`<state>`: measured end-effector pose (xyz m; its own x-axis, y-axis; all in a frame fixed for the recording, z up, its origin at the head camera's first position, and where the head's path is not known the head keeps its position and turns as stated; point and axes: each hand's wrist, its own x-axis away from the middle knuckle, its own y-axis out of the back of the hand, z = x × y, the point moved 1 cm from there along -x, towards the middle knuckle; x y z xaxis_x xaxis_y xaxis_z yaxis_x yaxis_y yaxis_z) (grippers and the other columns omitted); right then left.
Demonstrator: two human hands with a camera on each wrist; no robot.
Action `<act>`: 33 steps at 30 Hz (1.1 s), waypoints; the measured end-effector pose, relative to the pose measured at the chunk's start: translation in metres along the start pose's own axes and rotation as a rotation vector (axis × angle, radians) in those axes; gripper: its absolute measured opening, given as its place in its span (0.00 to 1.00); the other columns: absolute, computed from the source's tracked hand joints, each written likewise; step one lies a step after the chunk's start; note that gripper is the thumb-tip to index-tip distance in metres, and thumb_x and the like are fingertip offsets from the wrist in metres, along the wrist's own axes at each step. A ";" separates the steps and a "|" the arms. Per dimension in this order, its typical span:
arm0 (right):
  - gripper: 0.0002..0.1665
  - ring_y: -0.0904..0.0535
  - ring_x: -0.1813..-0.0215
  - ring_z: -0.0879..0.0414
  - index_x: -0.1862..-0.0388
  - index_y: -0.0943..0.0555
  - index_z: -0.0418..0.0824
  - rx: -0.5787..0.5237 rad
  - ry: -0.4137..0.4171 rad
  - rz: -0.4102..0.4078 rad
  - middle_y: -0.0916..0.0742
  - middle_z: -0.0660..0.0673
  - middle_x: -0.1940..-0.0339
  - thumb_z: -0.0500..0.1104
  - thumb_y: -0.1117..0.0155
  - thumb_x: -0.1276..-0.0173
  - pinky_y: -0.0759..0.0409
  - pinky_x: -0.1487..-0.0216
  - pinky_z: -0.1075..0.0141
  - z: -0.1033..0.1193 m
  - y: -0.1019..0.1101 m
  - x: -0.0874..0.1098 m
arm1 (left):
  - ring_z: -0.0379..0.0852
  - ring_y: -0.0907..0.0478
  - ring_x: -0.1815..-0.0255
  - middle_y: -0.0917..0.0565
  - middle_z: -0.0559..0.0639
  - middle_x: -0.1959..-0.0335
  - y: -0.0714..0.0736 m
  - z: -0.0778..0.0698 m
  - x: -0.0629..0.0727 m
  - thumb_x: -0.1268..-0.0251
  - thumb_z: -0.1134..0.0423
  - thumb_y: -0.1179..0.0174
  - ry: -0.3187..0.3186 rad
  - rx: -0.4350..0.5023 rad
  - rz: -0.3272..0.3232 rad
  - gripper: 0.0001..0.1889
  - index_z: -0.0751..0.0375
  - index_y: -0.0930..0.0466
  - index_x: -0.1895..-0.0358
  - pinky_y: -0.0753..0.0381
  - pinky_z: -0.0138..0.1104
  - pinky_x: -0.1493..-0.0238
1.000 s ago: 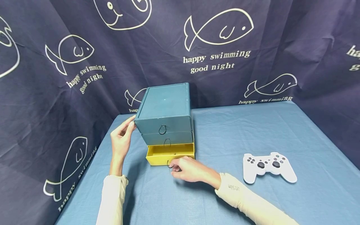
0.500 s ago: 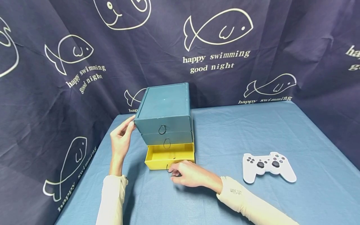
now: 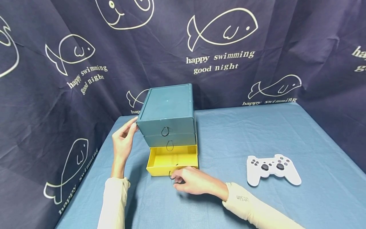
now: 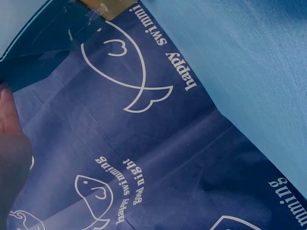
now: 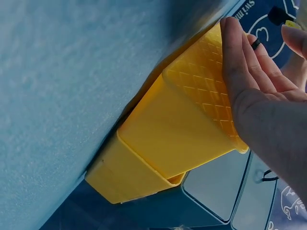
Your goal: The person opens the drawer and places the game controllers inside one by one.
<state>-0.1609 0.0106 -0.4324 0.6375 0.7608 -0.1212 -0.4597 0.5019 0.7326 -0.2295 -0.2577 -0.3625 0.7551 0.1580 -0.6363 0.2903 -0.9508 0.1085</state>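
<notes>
A small drawer cabinet (image 3: 168, 103) with teal upper units stands towards the back of the table. Its bottom yellow drawer (image 3: 160, 170) is pulled out, and the part of its inside that shows is bare. My right hand (image 3: 197, 181) holds the black loop pull (image 3: 171, 175) at that drawer's front. In the right wrist view, dark material of the pull shows between the fingers, beside the drawer's diamond-patterned front. My left hand (image 3: 123, 143) rests its fingertips against the cabinet's upper left side near the front corner. Only part of this hand appears in the left wrist view.
A white game controller (image 3: 273, 170) lies on the blue-covered table (image 3: 228, 136) to the right. Two more loop pulls hang from the teal drawers above the yellow one. A dark blue curtain (image 3: 160, 47) with fish drawings hangs at the back and sides.
The yellow drawer has slid further out towards me, with my right hand moving along with its pull. My left hand and the controller have stayed in place.
</notes>
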 end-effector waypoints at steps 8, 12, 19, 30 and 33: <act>0.15 0.18 0.55 0.66 0.47 0.14 0.38 0.003 0.001 0.006 0.12 0.52 0.59 0.40 0.30 0.31 0.20 0.49 0.71 0.006 -0.003 0.005 | 0.41 0.12 0.61 0.10 0.42 0.58 0.000 0.000 0.000 0.24 0.69 0.39 -0.002 0.006 -0.008 0.14 0.68 0.15 0.41 0.18 0.30 0.50; 0.15 0.18 0.55 0.66 0.47 0.15 0.38 0.000 -0.004 0.004 0.12 0.52 0.59 0.40 0.29 0.31 0.20 0.49 0.70 0.008 -0.003 0.007 | 0.43 0.12 0.62 0.10 0.42 0.58 0.000 0.000 0.000 0.24 0.69 0.39 -0.005 0.004 -0.007 0.14 0.68 0.15 0.41 0.17 0.30 0.50; 0.15 0.19 0.55 0.67 0.47 0.15 0.40 0.012 -0.012 0.024 0.13 0.54 0.59 0.42 0.29 0.31 0.21 0.49 0.71 0.013 -0.004 0.012 | 0.42 0.12 0.61 0.10 0.42 0.59 0.000 0.000 0.000 0.24 0.70 0.39 -0.009 0.011 -0.003 0.14 0.69 0.15 0.41 0.17 0.30 0.49; 0.15 0.20 0.55 0.69 0.47 0.15 0.41 0.024 -0.005 0.043 0.14 0.57 0.59 0.43 0.29 0.31 0.22 0.49 0.74 0.015 -0.009 0.017 | 0.39 0.12 0.61 0.10 0.42 0.59 -0.001 0.000 0.000 0.24 0.71 0.39 -0.009 0.028 -0.003 0.14 0.69 0.15 0.41 0.18 0.30 0.49; 0.15 0.21 0.55 0.70 0.47 0.15 0.41 0.030 0.002 0.049 0.15 0.58 0.59 0.43 0.29 0.31 0.23 0.49 0.75 0.016 -0.011 0.018 | 0.39 0.12 0.61 0.10 0.42 0.58 -0.001 0.000 0.000 0.24 0.71 0.40 -0.007 0.029 -0.004 0.14 0.69 0.15 0.41 0.18 0.30 0.49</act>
<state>-0.1343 0.0124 -0.4316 0.6133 0.7852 -0.0856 -0.4721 0.4513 0.7573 -0.2295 -0.2568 -0.3621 0.7498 0.1603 -0.6420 0.2765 -0.9574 0.0838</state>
